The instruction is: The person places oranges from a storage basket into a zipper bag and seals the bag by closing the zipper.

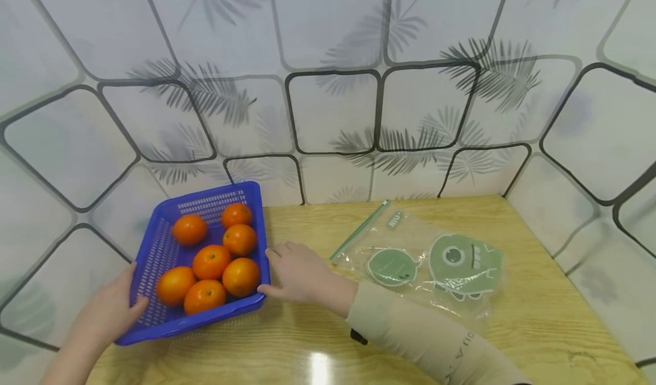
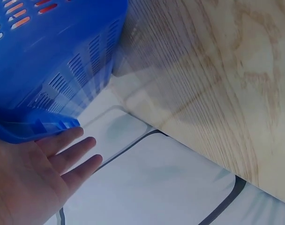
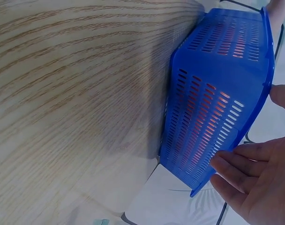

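A blue plastic basket (image 1: 205, 323) with slotted walls stands on the left of the table, several oranges (image 1: 212, 262) inside it. At its left rim is my left hand (image 1: 105, 311), thumb over the edge; the left wrist view shows the other fingers (image 2: 74, 157) spread fairly straight outside, under the rim. On the opposite side, my right hand (image 1: 299, 274) touches the basket with thumb and fingertips. Seen from the right wrist, those fingers (image 3: 234, 171) are extended and rest lightly against the slotted wall, with the thumb at the rim.
A clear zip bag (image 1: 425, 259) with a green seal and green cartoon prints lies flat on the wooden table (image 1: 558, 328), right of the basket. Patterned walls (image 1: 333, 111) enclose the table at the back and both sides. The basket stands close to the left wall.
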A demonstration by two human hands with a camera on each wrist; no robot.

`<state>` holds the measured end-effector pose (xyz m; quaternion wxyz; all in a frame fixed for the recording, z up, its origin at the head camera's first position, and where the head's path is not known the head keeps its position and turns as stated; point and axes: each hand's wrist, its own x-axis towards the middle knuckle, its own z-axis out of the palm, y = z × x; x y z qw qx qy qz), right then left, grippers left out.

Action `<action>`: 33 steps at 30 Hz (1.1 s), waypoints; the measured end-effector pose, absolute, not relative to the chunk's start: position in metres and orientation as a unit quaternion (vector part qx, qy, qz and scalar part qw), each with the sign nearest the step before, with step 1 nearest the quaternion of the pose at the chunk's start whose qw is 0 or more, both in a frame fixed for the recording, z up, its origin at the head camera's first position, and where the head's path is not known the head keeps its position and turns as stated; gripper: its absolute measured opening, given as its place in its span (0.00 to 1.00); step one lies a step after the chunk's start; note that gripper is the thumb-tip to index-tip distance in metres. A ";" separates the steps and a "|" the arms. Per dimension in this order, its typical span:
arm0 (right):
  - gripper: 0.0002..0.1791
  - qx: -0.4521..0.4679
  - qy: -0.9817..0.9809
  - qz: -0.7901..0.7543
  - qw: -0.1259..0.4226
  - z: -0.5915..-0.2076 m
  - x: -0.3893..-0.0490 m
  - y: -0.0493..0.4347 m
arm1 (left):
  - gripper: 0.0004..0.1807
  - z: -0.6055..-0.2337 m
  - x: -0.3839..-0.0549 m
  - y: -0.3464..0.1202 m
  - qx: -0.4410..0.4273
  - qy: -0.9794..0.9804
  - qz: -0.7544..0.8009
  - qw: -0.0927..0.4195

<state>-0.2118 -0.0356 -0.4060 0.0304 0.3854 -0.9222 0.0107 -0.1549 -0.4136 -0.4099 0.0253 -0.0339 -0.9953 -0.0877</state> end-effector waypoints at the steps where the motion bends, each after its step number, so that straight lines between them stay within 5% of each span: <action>1: 0.44 0.385 -0.922 0.010 0.029 -0.406 -0.211 -0.036 | 0.42 -0.410 -0.156 -0.415 -0.036 -0.995 -0.088 0.024; 33: 0.43 0.407 -0.904 -0.067 0.113 -0.406 -0.194 -0.045 | 0.39 -0.412 -0.188 -0.435 -0.118 -0.989 -0.070 0.047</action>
